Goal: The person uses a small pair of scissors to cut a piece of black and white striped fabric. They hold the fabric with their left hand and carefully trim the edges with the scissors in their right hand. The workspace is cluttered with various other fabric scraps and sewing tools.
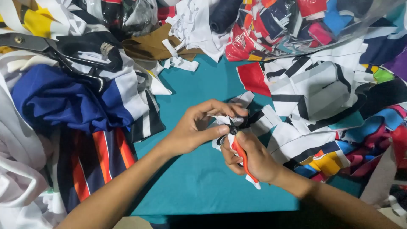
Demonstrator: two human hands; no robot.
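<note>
My left hand (196, 127) pinches a small black-and-white fabric piece (231, 123) between thumb and fingers over the teal table (199, 178). My right hand (250, 159) is closed around a small orange-handled cutter (241, 157), with its tip at the fabric piece. The blade end is hidden between the fingers and the cloth. Both hands meet just right of the table's centre.
Large black scissors (55, 53) lie on a heap of blue, white and striped cloth (76, 101) at the left. Black-and-white and coloured fabric scraps (313, 93) pile up at the right. A clear plastic bag of cuttings (296, 25) sits at the back.
</note>
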